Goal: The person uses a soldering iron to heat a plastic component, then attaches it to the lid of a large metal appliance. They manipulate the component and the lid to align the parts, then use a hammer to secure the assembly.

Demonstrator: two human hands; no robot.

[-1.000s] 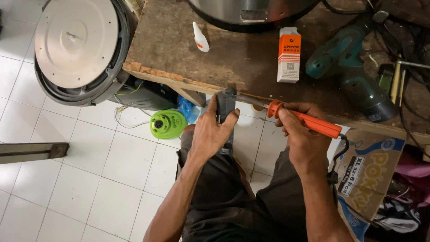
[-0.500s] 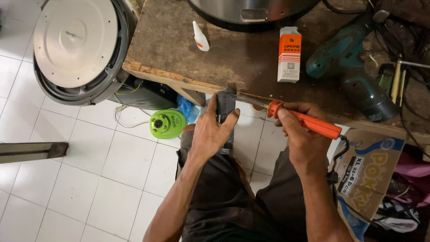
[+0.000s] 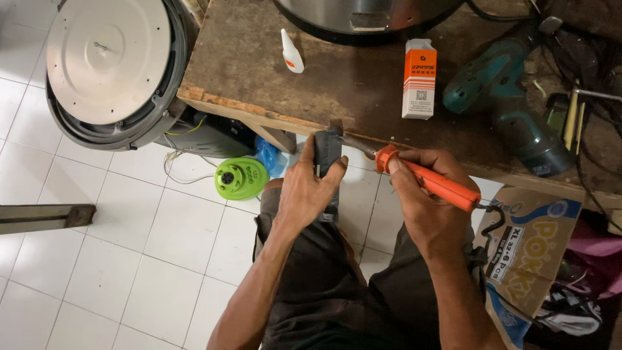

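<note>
Nearest to me, left hand (image 3: 310, 188) is wrapped shut around a dark grey flat part (image 3: 328, 152), held upright with its top end against the front edge of the wooden bench (image 3: 259, 65). Right hand (image 3: 424, 194) is closed in a fist grip on the orange-handled soldering iron (image 3: 435, 183), its metal tip pointing left and touching or just beside the top of the part; I can't tell which. Change against the earlier frames: almost none. Both hands hold the same grips in the same spot, and the iron's tip has barely shifted, so I read this as steady contact work at that one point on the part. Below the bench, a green round thing (image 3: 241, 177) sits on the white tiles. Further out on the bench: small white glue bottle (image 3: 291, 50), orange-and-white box (image 3: 419, 79) standing upright, teal cordless drill (image 3: 512, 110) lying well right. Far left, big round grey lid (image 3: 113, 68).
</note>
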